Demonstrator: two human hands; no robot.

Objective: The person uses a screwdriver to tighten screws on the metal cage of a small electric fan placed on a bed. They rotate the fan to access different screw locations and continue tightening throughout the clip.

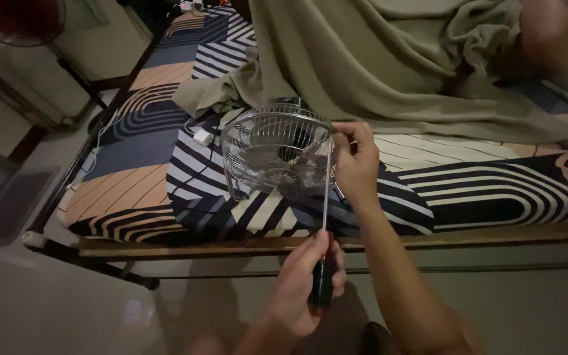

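Note:
A small metal fan with a wire cage stands on a striped mattress near the bed's front edge. My right hand grips the right rim of the cage, fingertips pinched at the top of the rim. My left hand is closed around the dark handle of a long screwdriver. Its thin metal shaft runs up to the cage rim, right by my right fingertips. The tip itself is hidden among the wires.
An olive blanket is heaped behind the fan. A white plug with a cable lies left of the fan. The wooden bed edge runs below it. A red standing fan is at the top left.

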